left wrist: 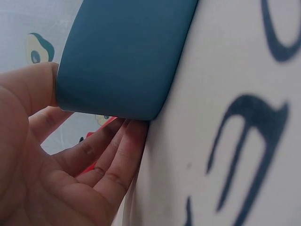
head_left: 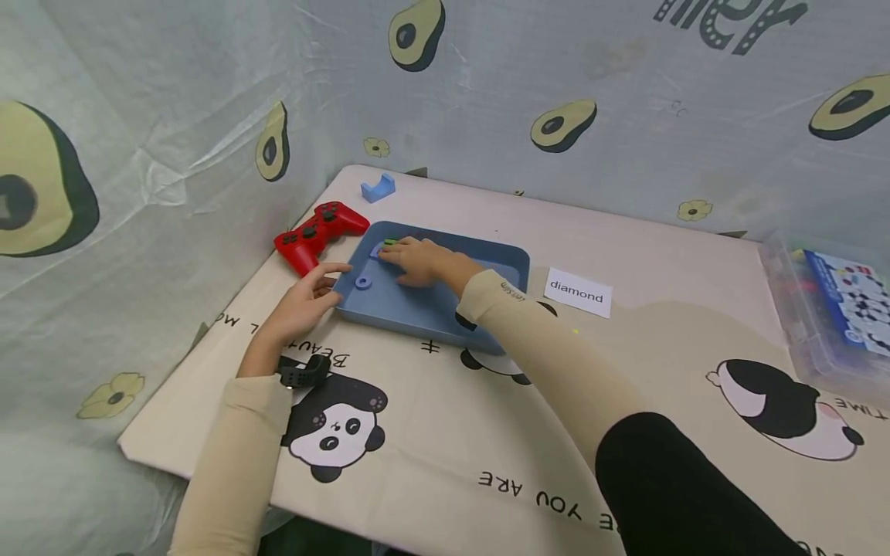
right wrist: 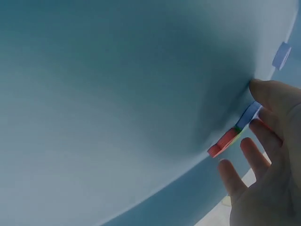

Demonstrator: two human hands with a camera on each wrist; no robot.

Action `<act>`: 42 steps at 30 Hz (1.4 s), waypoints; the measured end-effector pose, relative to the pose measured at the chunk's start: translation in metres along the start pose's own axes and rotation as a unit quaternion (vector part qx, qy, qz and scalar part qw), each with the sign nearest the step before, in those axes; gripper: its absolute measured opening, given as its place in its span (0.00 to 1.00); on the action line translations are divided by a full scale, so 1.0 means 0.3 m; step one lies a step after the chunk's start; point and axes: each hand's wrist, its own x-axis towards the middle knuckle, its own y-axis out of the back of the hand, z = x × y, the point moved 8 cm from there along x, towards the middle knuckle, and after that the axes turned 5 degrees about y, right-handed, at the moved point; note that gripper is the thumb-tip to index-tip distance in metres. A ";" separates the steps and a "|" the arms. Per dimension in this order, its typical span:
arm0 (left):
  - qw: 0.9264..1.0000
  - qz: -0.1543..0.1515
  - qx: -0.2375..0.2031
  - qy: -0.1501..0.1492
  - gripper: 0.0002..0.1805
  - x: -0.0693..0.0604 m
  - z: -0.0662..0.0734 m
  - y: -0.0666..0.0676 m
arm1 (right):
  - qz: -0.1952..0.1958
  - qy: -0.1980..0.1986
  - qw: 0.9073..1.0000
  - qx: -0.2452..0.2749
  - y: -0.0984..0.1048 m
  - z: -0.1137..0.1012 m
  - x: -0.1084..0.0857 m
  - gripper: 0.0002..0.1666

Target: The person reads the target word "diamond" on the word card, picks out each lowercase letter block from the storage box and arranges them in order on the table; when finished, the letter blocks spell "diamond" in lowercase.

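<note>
A shallow blue tray (head_left: 445, 320) lies on the table. My left hand (head_left: 300, 307) holds its near left corner, with the thumb at the rim and the other fingers against the outer wall in the left wrist view. Inside the tray my right hand (head_left: 420, 262) reaches to the far left end. Its fingertips touch a small blue piece (right wrist: 248, 116), while the thumb stays apart from it. Joined or close to that are a red piece (right wrist: 225, 140) and a green piece (head_left: 391, 242), partly hidden by the fingers. A small blue ring (head_left: 362, 283) lies nearer the left wall.
A red game controller (head_left: 320, 232) lies beside the tray's left side. Behind it is a light blue curved block (head_left: 378, 188). A white card reading "diamond" (head_left: 578, 292) lies right of the tray. A clear plastic box (head_left: 827, 332) stands at the far right.
</note>
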 end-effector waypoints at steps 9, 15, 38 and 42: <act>1.000 -0.003 -0.002 0.003 0.26 -0.005 0.003 0.000 | 0.033 0.035 0.999 0.021 0.010 -0.020 -0.030 0.25; 1.000 -0.005 0.001 0.003 0.26 -0.001 -0.001 -0.005 | 0.049 0.039 0.997 0.043 -0.002 -0.011 -0.045 0.21; 1.000 -0.001 0.016 0.008 0.27 -0.011 0.019 -0.005 | 0.067 0.036 0.994 0.073 0.002 -0.019 -0.085 0.10; 1.000 -0.001 0.016 0.008 0.27 -0.015 0.018 -0.001 | 0.057 0.038 0.993 0.091 0.002 -0.025 -0.099 0.19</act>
